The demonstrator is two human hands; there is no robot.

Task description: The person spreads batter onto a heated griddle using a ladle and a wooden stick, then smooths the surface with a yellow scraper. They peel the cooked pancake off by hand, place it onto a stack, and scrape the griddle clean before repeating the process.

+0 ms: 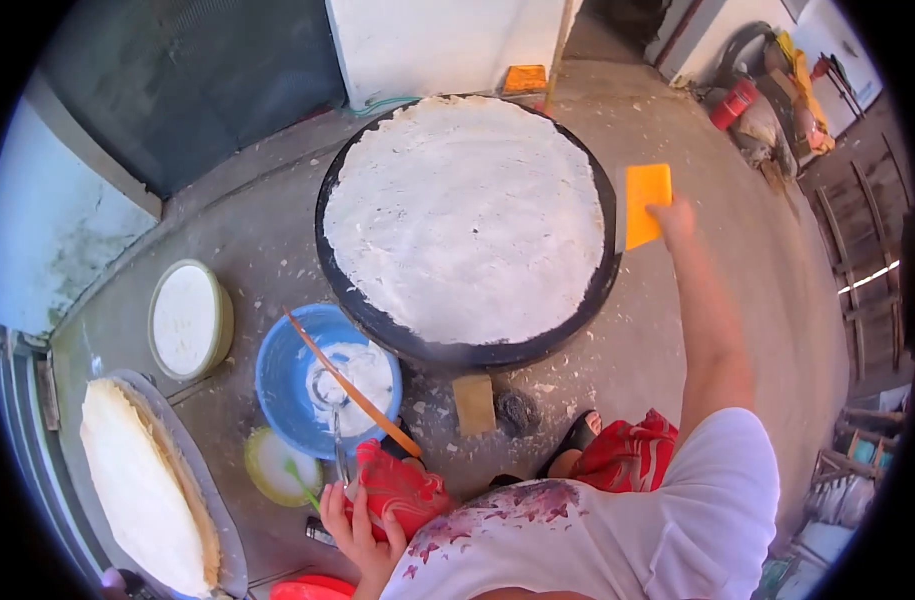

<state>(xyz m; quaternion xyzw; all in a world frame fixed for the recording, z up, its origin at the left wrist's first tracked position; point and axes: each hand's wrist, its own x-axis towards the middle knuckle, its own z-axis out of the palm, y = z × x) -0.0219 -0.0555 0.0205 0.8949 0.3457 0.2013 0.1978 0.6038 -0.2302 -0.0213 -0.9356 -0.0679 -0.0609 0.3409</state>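
Observation:
My right hand (675, 218), arm stretched out, grips a yellow-orange scraper (647, 206) with a thin greyish edge. The scraper is at the right rim of a large round black griddle (362, 318). A white layer of batter (467, 220) covers most of the griddle's surface. Near my knee, my left hand (355, 532) rests with fingers apart against the red patterned cloth (397, 487). Just above those fingertips is the handle end of a metal ladle (338, 440), whose bowl lies in the blue basin (269, 385). A wooden stick (349, 382) lies across that basin.
At left stand a tub of white contents (185, 318) and a stack of thin round sheets (142, 490) on a tray. A small yellowish bowl (267, 465) holds a green-handled utensil. A tan block (474, 404) and dark scrubber (518, 413) lie below the griddle.

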